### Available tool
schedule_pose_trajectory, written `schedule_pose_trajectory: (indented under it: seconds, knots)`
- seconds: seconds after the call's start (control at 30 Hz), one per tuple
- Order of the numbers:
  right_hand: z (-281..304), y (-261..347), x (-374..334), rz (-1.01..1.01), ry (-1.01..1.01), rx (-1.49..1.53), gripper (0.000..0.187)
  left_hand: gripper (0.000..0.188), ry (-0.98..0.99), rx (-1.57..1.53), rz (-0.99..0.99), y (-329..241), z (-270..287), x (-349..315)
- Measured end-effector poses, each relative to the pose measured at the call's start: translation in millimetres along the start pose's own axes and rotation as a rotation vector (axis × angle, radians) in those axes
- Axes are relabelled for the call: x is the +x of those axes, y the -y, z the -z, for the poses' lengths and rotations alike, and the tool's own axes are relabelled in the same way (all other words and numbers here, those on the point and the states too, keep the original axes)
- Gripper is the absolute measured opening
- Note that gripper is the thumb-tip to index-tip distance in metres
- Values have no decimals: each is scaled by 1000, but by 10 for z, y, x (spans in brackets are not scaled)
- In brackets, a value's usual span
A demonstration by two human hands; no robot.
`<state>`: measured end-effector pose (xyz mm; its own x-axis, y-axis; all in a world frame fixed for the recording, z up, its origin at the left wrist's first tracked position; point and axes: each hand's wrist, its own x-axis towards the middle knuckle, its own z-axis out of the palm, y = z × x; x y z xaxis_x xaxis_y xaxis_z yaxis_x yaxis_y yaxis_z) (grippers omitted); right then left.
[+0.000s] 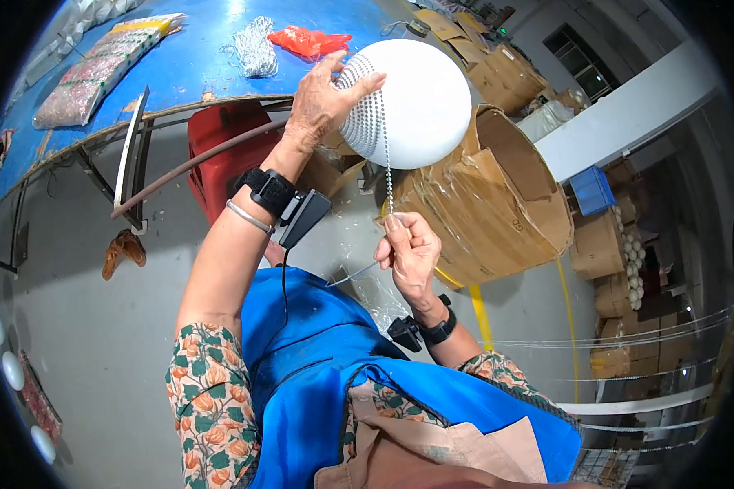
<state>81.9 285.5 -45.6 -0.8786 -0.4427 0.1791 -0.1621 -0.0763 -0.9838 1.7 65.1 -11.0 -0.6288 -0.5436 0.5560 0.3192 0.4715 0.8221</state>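
- At the near end of a straight strand of silver beads [389, 178], we saw the right hand [413, 251] closed, pinching the strand between thumb and fingers.
- Farther away and to the left, we saw the left hand [324, 98] spread, its thumb laid over the beads on a white ball [432, 102].
- We found that ball beyond the right hand, near the right end of a blue table [192, 65], with bead rows curving round its left side.
- On the table, left of the ball, we noted a red plastic bag [310, 41] beside a white cord bundle [255, 50].
- To the right, we saw an open cardboard box [481, 220].
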Motion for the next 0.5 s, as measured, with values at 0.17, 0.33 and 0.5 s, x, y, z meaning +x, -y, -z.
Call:
schedule_pose_trajectory:
  seconds: [0.17, 0.33, 0.5]
  knots:
    - [11, -19, 104, 7, -41, 29, 21, 69, -128, 22, -74, -82, -56, 0]
    - [9, 42, 146, 29, -66, 17, 21, 58, 47, -51, -38, -116, -13, 9]
    - [51, 68, 177, 54, -53, 26, 20, 66, 20, -5, -218, -86, -42, -141]
